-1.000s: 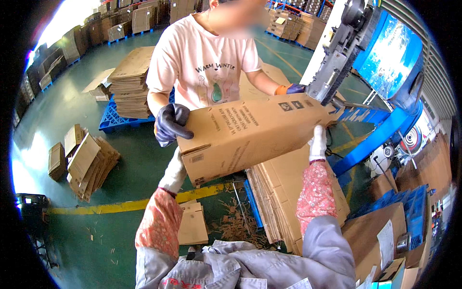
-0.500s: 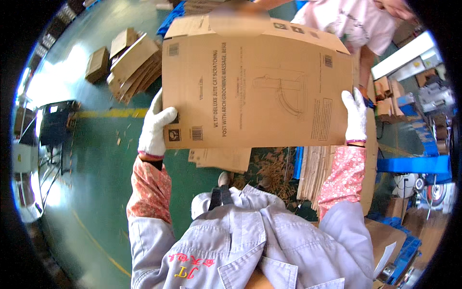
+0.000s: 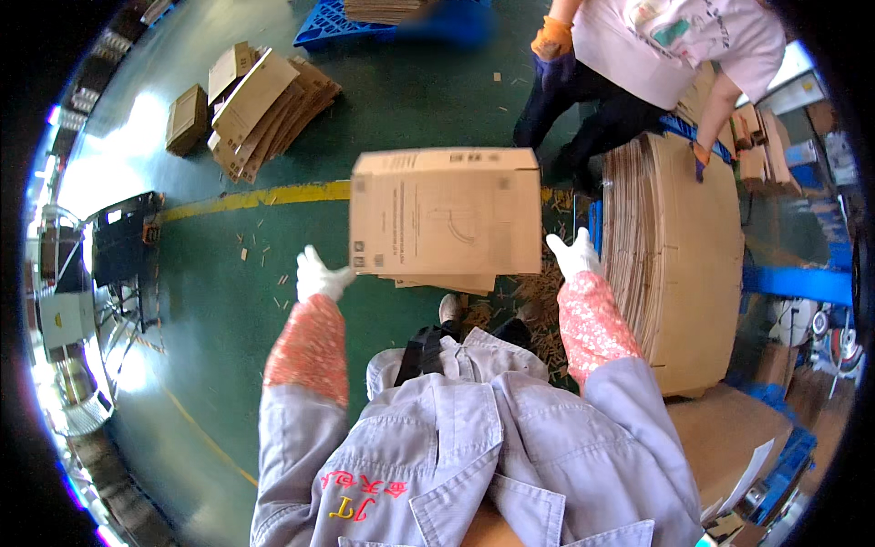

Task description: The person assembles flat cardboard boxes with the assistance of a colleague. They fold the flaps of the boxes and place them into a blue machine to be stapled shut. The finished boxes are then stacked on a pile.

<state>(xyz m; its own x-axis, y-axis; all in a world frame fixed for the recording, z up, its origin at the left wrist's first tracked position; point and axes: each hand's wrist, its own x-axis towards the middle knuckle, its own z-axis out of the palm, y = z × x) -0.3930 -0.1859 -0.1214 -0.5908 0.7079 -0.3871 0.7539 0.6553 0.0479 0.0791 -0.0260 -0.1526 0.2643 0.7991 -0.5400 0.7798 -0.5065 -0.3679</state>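
Observation:
A flat brown printed cardboard carton (image 3: pixel 445 219) lies in front of me, slightly blurred, over other cardboard sheets (image 3: pixel 456 283) whose edges show beneath its near side; I cannot tell whether it rests on them. My left hand (image 3: pixel 323 275), in a white glove, is open with fingers spread, just off the carton's near left corner. To the right of the carton, my right hand (image 3: pixel 574 254), gloved the same way, is open and apart from it, near a tall stack of cardboard sheets (image 3: pixel 684 273). Neither hand holds anything.
A co-worker (image 3: pixel 665 64) in orange and dark gloves stands beyond the stack, one hand on it. Loose cardboard bundles (image 3: pixel 264 109) lean at the far left, and a blue pallet (image 3: pixel 337 27) is at the back. Cardboard scraps (image 3: pixel 533 319) litter the green floor near my feet.
Both my hands have let go of the carton and drawn lower and closer to me. The carton has dropped away and looks smaller. The co-worker stands more fully in view.

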